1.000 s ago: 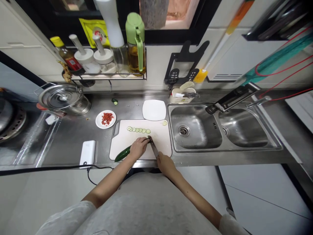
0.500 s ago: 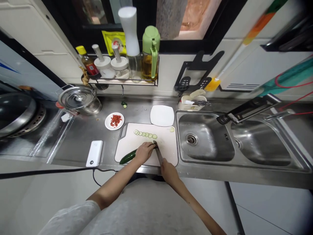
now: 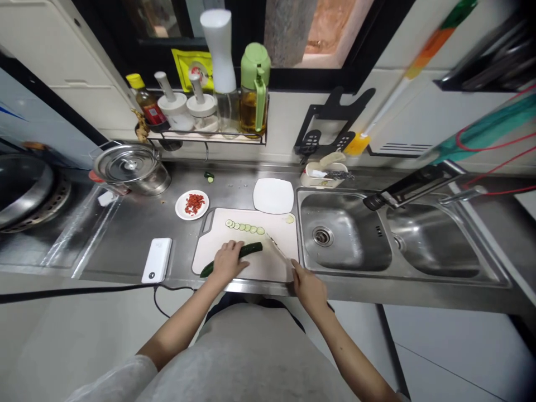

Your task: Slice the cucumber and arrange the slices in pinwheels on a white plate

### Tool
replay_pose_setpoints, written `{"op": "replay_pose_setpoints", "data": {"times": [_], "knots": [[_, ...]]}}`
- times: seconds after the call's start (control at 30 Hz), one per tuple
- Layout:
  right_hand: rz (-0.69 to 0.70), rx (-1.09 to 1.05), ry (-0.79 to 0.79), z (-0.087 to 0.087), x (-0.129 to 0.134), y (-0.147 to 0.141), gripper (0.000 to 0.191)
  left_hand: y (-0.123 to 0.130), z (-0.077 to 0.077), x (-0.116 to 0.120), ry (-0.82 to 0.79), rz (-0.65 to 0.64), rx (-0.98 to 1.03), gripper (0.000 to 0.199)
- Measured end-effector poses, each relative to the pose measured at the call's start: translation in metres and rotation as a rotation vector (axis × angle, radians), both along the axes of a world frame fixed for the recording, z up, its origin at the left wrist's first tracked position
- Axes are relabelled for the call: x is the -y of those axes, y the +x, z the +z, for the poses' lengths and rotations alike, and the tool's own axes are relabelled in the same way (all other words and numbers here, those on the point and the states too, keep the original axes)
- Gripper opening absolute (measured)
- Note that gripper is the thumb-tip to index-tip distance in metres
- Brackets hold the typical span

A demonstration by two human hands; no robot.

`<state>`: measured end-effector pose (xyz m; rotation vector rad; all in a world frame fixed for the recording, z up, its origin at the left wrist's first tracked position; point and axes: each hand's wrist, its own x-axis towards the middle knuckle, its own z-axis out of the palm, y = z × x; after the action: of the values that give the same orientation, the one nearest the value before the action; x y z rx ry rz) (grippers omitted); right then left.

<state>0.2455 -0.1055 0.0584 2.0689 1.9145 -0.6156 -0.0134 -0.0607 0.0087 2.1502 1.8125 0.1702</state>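
My left hand (image 3: pixel 228 261) is wrapped over the middle of a dark green cucumber (image 3: pixel 252 248) that lies slantwise on the pale cutting board (image 3: pixel 247 272). In my right hand (image 3: pixel 309 287), near the board's right edge, is a kitchen knife (image 3: pixel 277 248); its blade points up and left, apart from the cucumber's cut end. The blade is slightly blurred, and small dark bits seem to cling along it. A row of cucumber slices (image 3: pixel 243 227) runs across the upper part of the board. One pale piece (image 3: pixel 290 219) sits at the upper right corner.
Behind the board lies a white square plate (image 3: pixel 273 196). To its left are a small plate of chopped red pieces (image 3: pixel 192 205), a white power bank (image 3: pixel 157 260) and a lidded steel pot (image 3: pixel 133 167). A double sink (image 3: pixel 347 229) adjoins the board's right side.
My right hand has carried the knife right, away from the cucumber. My left hand has shifted left and back along the cucumber, uncovering its cut end.
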Motion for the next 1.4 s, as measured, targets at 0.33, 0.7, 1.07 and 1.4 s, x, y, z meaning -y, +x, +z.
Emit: {"op": "replay_pose_setpoints", "data": {"times": [0.33,0.7,1.07,1.4], "knots": [[0.102,0.092,0.313,-0.013,0.006,0.047,0.049,-0.021,0.005,0.012,-0.149,0.115,0.041,0.043],[0.383,-0.179,0.382,-0.066,-0.011,0.027,0.047,-0.003,0.023,-0.005,-0.194,0.629,1.092,0.045],[0.406,-0.181,0.445,-0.066,-0.017,0.025,0.047,0.008,0.03,-0.063,-0.537,1.095,1.736,0.029],[0.242,-0.329,0.631,-0.05,-0.016,0.031,0.039,-0.004,0.028,-0.2,0.006,0.811,0.659,0.045]]}}
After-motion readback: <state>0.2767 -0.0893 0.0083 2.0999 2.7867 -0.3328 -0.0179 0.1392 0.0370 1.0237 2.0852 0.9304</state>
